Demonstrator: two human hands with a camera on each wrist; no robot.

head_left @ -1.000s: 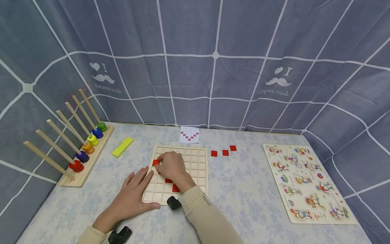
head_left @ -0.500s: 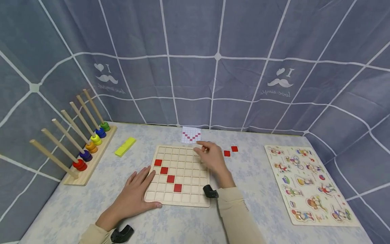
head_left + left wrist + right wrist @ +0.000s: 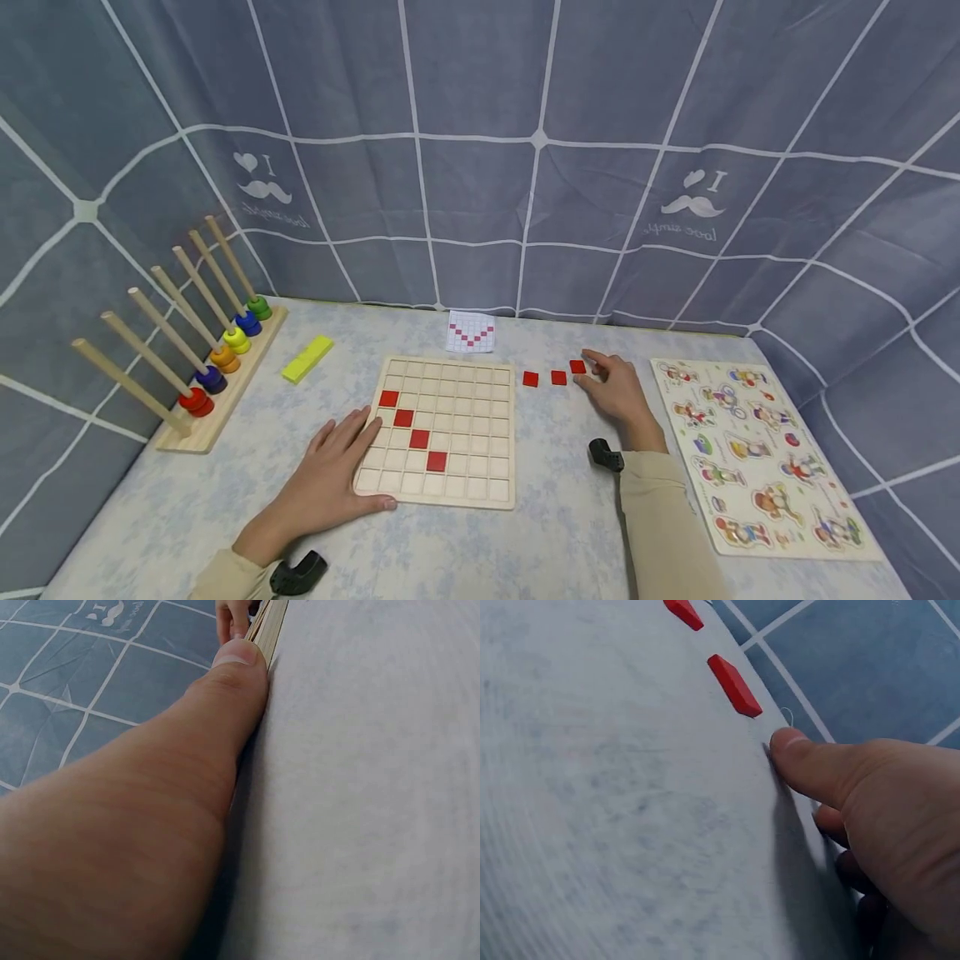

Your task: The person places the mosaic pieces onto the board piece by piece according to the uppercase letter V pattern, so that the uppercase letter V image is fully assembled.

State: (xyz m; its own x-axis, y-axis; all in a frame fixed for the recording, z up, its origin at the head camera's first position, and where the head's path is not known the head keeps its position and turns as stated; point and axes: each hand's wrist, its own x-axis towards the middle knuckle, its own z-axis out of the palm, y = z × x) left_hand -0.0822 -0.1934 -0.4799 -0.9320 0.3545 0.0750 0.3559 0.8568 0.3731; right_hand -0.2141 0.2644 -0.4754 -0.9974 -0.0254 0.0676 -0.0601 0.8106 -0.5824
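Right hand (image 3: pixel 618 396) has just swung off the upper right corner of the grid board (image 3: pixel 468 429) — now its thumb and index finger are right at the rightmost loose red tile (image 3: pixel 577 367), right of centre in the head view. Can't tell if they're pinching it. Left hand (image 3: pixel 330 483) stays spread, fingers fairly straight, at the board's left edge. Four red tiles (image 3: pixel 419 439) already sit inside, so I'd call this the pick-up step.

The left hand (image 3: pixel 326 479) lies palm down, fingers straight and thumb spread wide; the right hand (image 3: pixel 618 392) is stretched forward, its thumb and forefinger parted
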